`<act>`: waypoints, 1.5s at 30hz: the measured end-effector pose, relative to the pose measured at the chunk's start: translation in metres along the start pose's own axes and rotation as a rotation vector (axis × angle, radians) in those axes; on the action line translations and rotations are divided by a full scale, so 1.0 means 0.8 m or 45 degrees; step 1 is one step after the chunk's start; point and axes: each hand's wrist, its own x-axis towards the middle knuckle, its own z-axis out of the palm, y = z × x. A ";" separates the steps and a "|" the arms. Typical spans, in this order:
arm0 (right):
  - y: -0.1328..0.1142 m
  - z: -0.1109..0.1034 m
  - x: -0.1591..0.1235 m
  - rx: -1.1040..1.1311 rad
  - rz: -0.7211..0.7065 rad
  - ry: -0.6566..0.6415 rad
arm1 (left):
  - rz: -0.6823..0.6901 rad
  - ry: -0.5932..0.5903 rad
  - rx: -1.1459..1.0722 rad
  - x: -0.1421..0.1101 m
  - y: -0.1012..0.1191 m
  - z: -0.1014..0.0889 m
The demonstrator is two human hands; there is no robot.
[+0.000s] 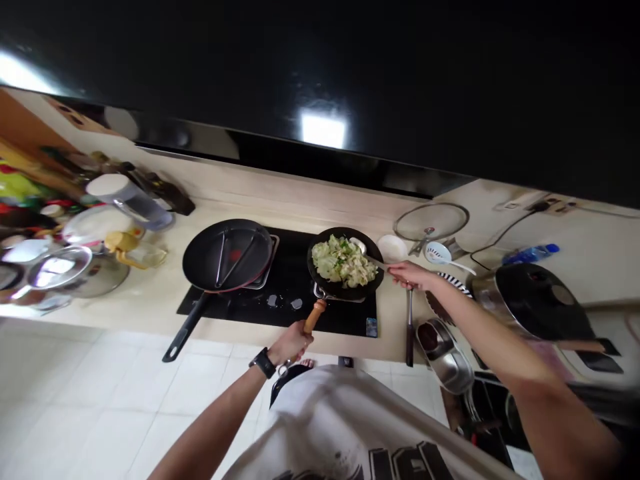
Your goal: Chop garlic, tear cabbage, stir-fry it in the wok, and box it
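A black wok [367,291] sits on the right burner, filled with pale green chopped cabbage [335,260]. My left hand [291,344], with a dark watch on its wrist, is wrapped round the wok's wooden handle [315,316]. From the right, my right hand [411,274] grips the handle of a metal spatula [374,261], whose rounded head rests among the cabbage at the wok's far side. On the left burner stands a larger black frying pan [200,257] with a pair of metal tongs [221,259] lying in it.
A black range hood [225,80] overhangs the stove [290,267]. Right of the wok are a white bowl [393,248], a glass lid [431,217], a dark-handled utensil [410,340], metal containers [453,363] and a large lidded pot [537,293]. Jars and bottles [170,193] crowd the left.
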 end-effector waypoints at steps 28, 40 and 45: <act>0.066 0.029 -0.198 -1.625 -0.790 0.186 | -0.055 0.159 -0.525 -0.043 0.029 0.136; 0.019 0.074 -0.140 -1.435 -0.675 0.305 | 0.004 0.237 -0.469 -0.026 0.007 0.156; 0.040 0.123 -0.138 -1.595 -0.671 0.124 | 0.010 0.230 -0.474 -0.023 0.004 0.160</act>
